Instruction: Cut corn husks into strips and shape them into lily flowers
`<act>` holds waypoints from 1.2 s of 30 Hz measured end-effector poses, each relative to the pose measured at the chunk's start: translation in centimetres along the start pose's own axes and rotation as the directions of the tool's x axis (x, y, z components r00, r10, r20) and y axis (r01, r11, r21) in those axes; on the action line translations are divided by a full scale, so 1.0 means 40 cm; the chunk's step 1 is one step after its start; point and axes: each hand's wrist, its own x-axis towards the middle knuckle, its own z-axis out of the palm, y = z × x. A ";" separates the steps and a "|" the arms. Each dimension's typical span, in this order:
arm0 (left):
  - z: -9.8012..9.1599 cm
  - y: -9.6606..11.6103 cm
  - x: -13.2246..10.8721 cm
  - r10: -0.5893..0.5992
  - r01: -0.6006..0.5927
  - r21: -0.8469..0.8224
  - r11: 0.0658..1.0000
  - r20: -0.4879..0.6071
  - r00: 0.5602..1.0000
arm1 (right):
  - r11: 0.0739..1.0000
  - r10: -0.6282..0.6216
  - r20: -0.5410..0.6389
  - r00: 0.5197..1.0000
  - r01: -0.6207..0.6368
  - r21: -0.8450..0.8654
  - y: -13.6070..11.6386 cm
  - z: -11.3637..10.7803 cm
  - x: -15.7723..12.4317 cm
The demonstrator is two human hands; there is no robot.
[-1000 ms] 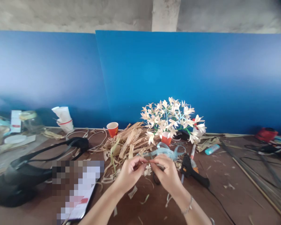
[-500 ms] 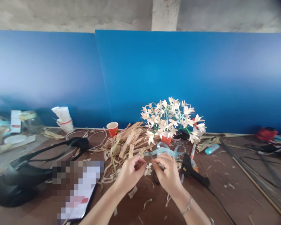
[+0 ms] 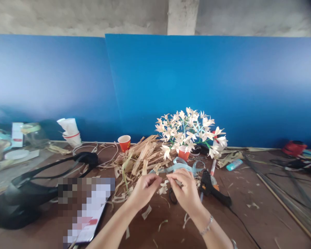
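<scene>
My left hand [image 3: 145, 188] and my right hand [image 3: 185, 188] face each other above the brown table, a small gap between their fingertips. Both are closed in a pinch. Whatever they hold is too thin or hidden to make out. Just below and between the fingertips shows a small cream petal flower [image 3: 163, 188]; whether it is held or lies on the table, I cannot tell. Right behind the fingers runs a loose, curled light-blue ribbon [image 3: 181, 165]. Beyond it, a bunch of cream flowers [image 3: 188, 129] on green and blue stems stands in a red paper cup [image 3: 183, 154].
Dried husks [image 3: 145, 152] are heaped behind my left hand, near another red paper cup [image 3: 124, 143]. A black glue gun [image 3: 212, 190] with a cord lies right. At left are a phone [image 3: 93, 214] and a black headset [image 3: 23, 197]. Scraps litter the table [image 3: 171, 228].
Both hands stay pinched in nearly the same place. The fingertips have shifted very slightly up, and more of the cream flower shows below them.
</scene>
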 end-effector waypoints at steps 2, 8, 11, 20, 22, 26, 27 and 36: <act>0.001 -0.006 0.004 -0.010 0.010 -0.008 1.000 0.012 1.000 | 1.000 -0.014 0.010 1.000 0.014 -0.024 0.000 0.001 0.000; -0.001 -0.019 0.002 0.037 -0.034 0.096 0.995 -0.027 0.999 | 0.993 -0.076 0.110 0.991 0.085 -0.085 -0.022 0.001 0.000; -0.001 -0.020 0.000 0.054 -0.049 0.153 0.987 -0.033 0.998 | 0.991 -0.088 0.125 0.988 0.099 -0.088 -0.027 -0.003 0.003; 0.002 0.001 -0.009 0.080 -0.084 0.147 0.986 0.032 0.996 | 0.989 -0.083 0.155 0.984 0.100 -0.105 -0.023 -0.003 0.002; 0.002 0.003 -0.011 0.091 -0.094 0.184 0.978 0.027 0.996 | 0.991 -0.077 0.142 0.987 0.092 -0.102 -0.025 -0.001 -0.001; -0.001 0.006 -0.013 0.125 -0.124 0.269 0.955 0.016 0.992 | 0.991 -0.068 0.089 0.994 0.078 -0.107 -0.025 0.002 -0.004; -0.002 0.007 -0.014 0.130 -0.130 0.277 0.952 0.018 0.991 | 0.991 -0.067 0.076 0.995 0.075 -0.110 -0.025 0.003 -0.004; 0.002 0.013 -0.014 0.104 -0.097 0.205 0.974 -0.021 0.994 | 0.991 -0.080 -0.011 0.997 0.078 -0.107 -0.030 0.000 -0.001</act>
